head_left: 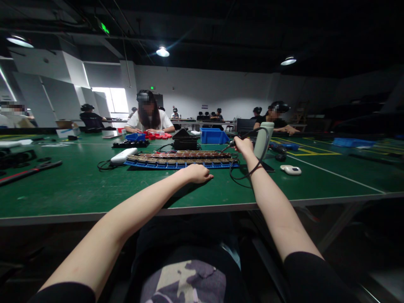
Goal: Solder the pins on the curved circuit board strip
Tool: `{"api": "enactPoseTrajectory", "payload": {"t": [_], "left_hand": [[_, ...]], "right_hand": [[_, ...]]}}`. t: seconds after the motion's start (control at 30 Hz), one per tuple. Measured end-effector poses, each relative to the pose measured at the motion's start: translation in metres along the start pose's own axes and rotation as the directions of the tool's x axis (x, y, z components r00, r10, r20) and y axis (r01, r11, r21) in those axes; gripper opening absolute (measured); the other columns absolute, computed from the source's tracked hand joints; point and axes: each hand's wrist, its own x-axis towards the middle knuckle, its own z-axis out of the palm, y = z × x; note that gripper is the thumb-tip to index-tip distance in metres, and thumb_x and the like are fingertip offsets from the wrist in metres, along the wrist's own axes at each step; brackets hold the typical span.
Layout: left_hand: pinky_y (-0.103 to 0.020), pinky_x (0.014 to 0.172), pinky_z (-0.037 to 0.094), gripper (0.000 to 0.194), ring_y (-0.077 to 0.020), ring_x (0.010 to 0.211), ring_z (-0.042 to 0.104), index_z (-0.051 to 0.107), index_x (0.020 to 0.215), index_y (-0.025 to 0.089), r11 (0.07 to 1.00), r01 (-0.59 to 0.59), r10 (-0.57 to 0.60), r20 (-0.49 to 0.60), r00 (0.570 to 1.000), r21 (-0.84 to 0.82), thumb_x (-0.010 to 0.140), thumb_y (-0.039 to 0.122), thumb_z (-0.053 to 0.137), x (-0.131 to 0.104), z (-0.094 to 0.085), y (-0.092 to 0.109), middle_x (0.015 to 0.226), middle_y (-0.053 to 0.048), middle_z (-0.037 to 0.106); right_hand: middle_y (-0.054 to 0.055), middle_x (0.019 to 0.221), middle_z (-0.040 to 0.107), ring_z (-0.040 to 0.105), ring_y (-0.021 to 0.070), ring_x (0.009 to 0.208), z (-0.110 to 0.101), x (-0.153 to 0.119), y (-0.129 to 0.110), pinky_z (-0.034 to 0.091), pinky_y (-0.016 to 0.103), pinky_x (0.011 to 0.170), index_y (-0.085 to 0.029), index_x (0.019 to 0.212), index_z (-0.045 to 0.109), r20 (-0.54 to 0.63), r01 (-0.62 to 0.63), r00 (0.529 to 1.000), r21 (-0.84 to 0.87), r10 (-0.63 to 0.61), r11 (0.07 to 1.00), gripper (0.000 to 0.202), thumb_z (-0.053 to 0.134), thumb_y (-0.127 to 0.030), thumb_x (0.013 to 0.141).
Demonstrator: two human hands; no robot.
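Note:
A long blue rack (176,166) lies across the table in front of me, carrying rows of narrow copper-edged strips (176,157). My left hand (198,173) rests at the rack's front edge with its fingers curled; whatever they may hold is hidden. In my right hand (243,147), at the rack's right end, is a soldering iron (231,144), its thin tip pointing left over the strips. A black cable (267,145) loops from the iron around my right wrist. Whether the tip touches a strip is too small to tell.
A green bottle (261,141) stands right behind my right hand. Beyond the rack are a black device (185,141) and a blue bin (214,136). A white device (124,155) lies left, a white case (291,170) right. A person (150,115) works opposite.

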Motion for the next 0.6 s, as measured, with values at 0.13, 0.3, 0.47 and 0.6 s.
{"api": "enactPoseTrajectory", "payload": {"t": [0.13, 0.3, 0.47, 0.6], "left_hand": [[-0.036, 0.083, 0.051, 0.056, -0.0296, 0.103, 0.067, 0.07, 0.106, 0.015, 1.0, 0.0, 0.0, 0.002, 1.0, 0.005, 0.098, 0.052, 0.029, -0.0007, -0.0012, 0.0006, 0.11, -0.017, 0.071], [-0.036, 0.084, 0.051, 0.055, -0.0295, 0.103, 0.067, 0.07, 0.104, 0.016, 1.0, 0.002, -0.002, -0.002, 1.0, -0.008, 0.098, 0.052, 0.03, 0.0004, -0.0003, 0.0004, 0.11, -0.017, 0.071], [-0.035, 0.084, 0.051, 0.055, -0.0292, 0.104, 0.067, 0.07, 0.104, 0.015, 1.0, 0.007, -0.007, 0.0, 1.0, -0.008, 0.098, 0.052, 0.03, -0.0001, -0.0004, 0.0009, 0.11, -0.017, 0.071], [-0.035, 0.084, 0.051, 0.055, -0.0291, 0.104, 0.067, 0.071, 0.104, 0.016, 1.0, 0.004, -0.004, 0.005, 1.0, 0.0, 0.098, 0.052, 0.029, -0.0007, -0.0014, 0.0015, 0.111, -0.016, 0.071]], "right_hand": [[0.006, 0.057, 0.064, 0.059, 0.0149, 0.055, -0.0005, -0.0008, -0.0003, 0.047, 0.023, 0.056, -0.016, 0.058, 0.064, -0.002, 0.006, 1.0, 0.008, -0.006, 1.0, 0.031, 0.052, -0.032, 0.082], [0.007, 0.061, 0.066, 0.06, 0.0153, 0.056, 0.001, 0.0001, 0.0007, 0.048, 0.024, 0.058, -0.016, 0.058, 0.063, 0.002, 0.004, 1.0, 0.005, -0.004, 1.0, 0.032, 0.053, -0.034, 0.082], [0.007, 0.061, 0.066, 0.062, 0.0162, 0.057, 0.002, -0.0002, 0.0, 0.049, 0.025, 0.062, -0.015, 0.059, 0.063, 0.013, -0.005, 1.0, -0.005, 0.005, 1.0, 0.031, 0.053, -0.033, 0.081], [0.006, 0.06, 0.066, 0.063, 0.0176, 0.06, 0.0011, -0.0025, -0.0025, 0.051, 0.027, 0.066, -0.016, 0.057, 0.063, 0.007, -0.01, 1.0, -0.031, 0.01, 0.999, 0.032, 0.052, -0.034, 0.081]]}}
